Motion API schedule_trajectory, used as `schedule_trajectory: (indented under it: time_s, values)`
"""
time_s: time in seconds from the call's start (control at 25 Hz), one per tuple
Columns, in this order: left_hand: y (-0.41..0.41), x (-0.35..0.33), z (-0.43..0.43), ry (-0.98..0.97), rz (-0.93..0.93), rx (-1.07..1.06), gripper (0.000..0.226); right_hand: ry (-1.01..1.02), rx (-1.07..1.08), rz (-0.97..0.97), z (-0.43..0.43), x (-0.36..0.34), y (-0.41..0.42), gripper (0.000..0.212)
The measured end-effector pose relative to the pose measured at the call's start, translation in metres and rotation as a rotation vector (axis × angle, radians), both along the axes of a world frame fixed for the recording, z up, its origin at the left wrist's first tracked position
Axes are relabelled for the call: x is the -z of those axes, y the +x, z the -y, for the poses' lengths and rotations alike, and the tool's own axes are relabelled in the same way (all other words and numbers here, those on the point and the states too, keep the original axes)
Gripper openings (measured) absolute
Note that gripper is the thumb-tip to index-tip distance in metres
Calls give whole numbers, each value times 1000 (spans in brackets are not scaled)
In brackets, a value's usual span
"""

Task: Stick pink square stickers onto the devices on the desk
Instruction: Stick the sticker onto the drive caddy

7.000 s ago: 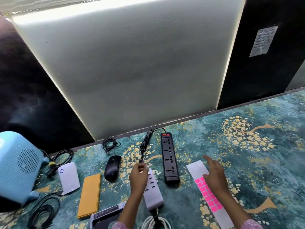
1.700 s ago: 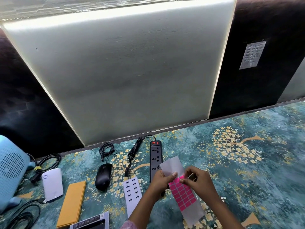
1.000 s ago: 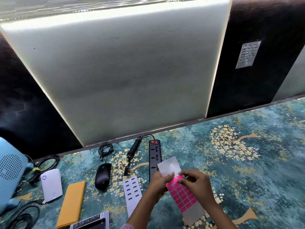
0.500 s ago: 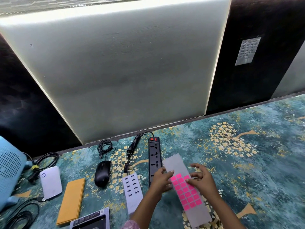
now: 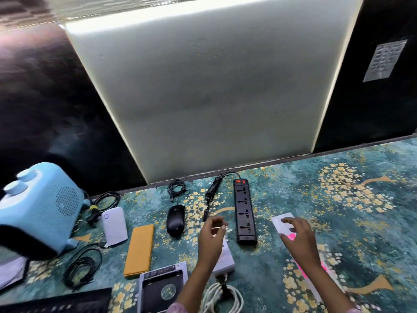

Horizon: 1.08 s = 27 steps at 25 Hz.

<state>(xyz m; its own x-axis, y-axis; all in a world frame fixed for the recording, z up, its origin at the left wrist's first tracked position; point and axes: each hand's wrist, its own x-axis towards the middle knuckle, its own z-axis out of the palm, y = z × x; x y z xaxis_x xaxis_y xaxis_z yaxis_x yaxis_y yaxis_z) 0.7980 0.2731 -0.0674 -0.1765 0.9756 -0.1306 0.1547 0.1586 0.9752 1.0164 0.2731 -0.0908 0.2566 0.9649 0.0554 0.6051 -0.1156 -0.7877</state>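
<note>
The right hand (image 5: 297,236) lies spread flat on the sticker sheet (image 5: 282,219), likely pinning it to the tabletop (image 5: 372,236), while the left hand (image 5: 211,236) hovers over the white charging hub (image 5: 224,258), fingertips (image 5: 217,221) drawn together, too blurred to tell whether they pinch a pink sticker.

Two hands over a desk (image 5: 352,231) of devices.
The left hand (image 5: 212,236) hovers above the white charging hub (image 5: 226,260), fingertips (image 5: 222,227) curled together, perhaps pinching something small; blur hides it. The black power strip (image 5: 244,213) lies between the two hands' fingers. The right hand (image 5: 299,238) spreads its fingers over the sticker sheet (image 5: 277,223).
</note>
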Motion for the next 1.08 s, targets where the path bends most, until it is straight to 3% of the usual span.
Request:
schedule_trajectory:
  time_s: [0.2,0.32,0.36,0.48,0.56,0.64,0.92,1.0,1.08]
  values:
    - [-79,14,33,29,-245,-188,29,38,-153,-168,14,-14,-88,33]
    - [-127,20,53,-71,-467,1,20,-6,-278,-225,32,-20,-140,31]
    - [-140,21,59,-113,-583,129,28,-16,-304,-229,39,-22,-155,33]
    - [-169,28,76,-165,-877,585,84,-55,-341,-213,56,-18,-190,38]
    - [-182,36,82,-149,-980,794,114,-78,-361,-187,68,-15,-207,38]
    - [-189,44,86,-144,-1022,892,128,-91,-352,-167,80,-13,-217,31]
    - [-197,50,83,29,-1113,940,105,-95,-134,-208,116,-4,-230,25]
    - [-197,44,81,77,-1004,921,94,-78,-63,-251,122,-2,-232,25]
    - [-198,28,76,75,-774,898,72,-28,15,-328,124,-4,-234,24]
